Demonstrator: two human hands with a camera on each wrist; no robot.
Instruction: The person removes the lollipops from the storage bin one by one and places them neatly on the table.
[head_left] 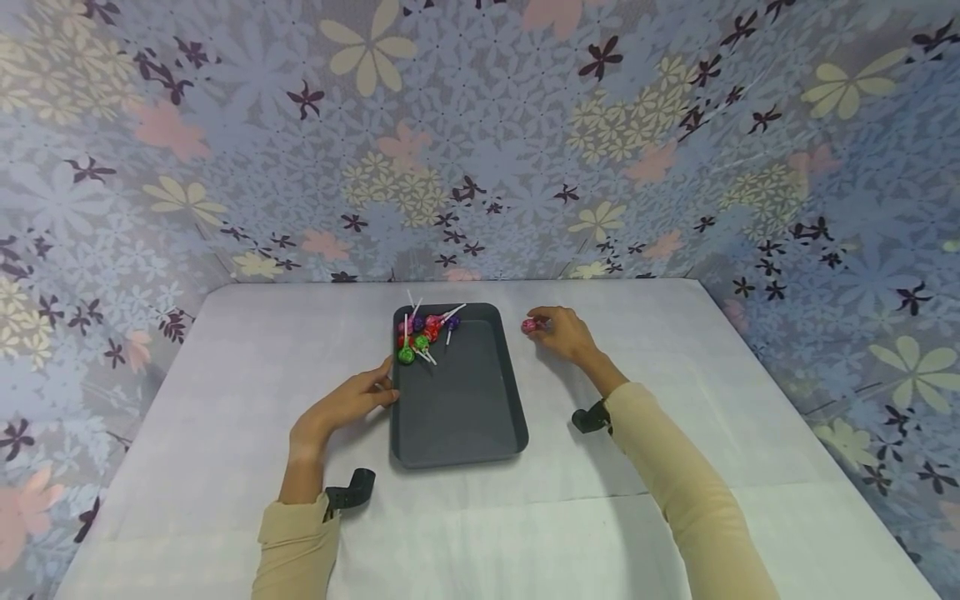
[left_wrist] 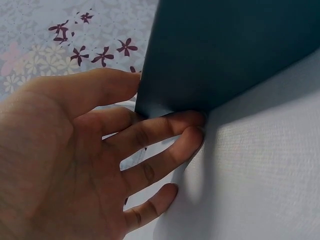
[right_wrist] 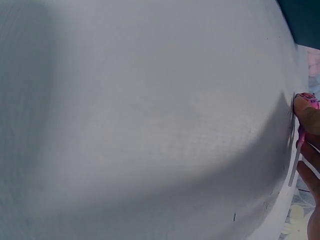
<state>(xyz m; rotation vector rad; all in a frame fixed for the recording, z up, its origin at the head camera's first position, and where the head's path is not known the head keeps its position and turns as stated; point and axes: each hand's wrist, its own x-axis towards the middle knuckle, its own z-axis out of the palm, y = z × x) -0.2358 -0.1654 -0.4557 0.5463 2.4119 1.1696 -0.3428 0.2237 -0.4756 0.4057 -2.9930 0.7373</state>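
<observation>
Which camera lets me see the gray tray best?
The head view: it shows nearly the whole gray tray, with lollipops in its far-left corner. The left wrist view shows only part, close up, touching the left hand. The right wrist view catches just a dark piece at top right.

Against the left fingers (left_wrist: 156, 166), the tray (head_left: 461, 421) has a smooth, mostly matt dark finish; whether metal or plastic cannot be told. The clustered lollipops (head_left: 432, 327) beyond those fingers have glossy wrappers (head_left: 406, 356), and the single lollipop (head_left: 529, 326) between the right fingers (right_wrist: 312, 181) looks shiny, its stick (right_wrist: 294, 168) smooth. Below all the fingers spreads matt, finely woven cloth (head_left: 600, 533); behind them, the sleeves (head_left: 298, 537) are matt fabric.
</observation>
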